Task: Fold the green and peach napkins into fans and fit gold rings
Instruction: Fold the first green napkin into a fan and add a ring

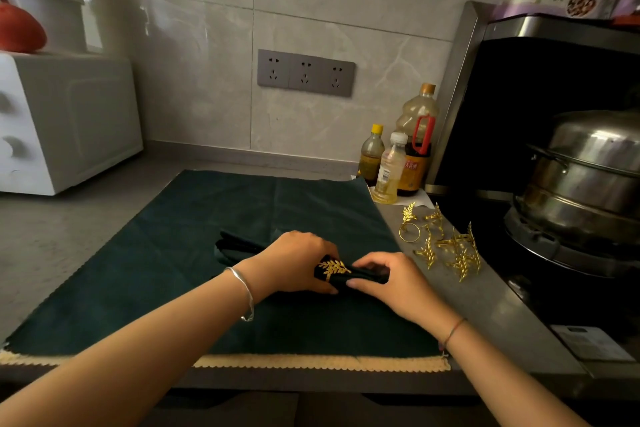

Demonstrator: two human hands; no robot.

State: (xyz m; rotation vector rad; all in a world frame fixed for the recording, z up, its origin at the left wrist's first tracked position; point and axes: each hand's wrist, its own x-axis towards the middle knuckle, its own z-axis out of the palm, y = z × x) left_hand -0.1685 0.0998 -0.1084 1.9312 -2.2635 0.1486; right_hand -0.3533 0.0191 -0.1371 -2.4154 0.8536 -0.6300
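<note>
Now ringed: pleated green napkin (239, 248)

Spare gold rings (446, 243) and bottles (398, 156) crowd the right.

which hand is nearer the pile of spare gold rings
Right. The right hand grips the folded napkin's end just left of the spare gold rings; the left hand sits farther left, beyond the fitted ring.
</note>
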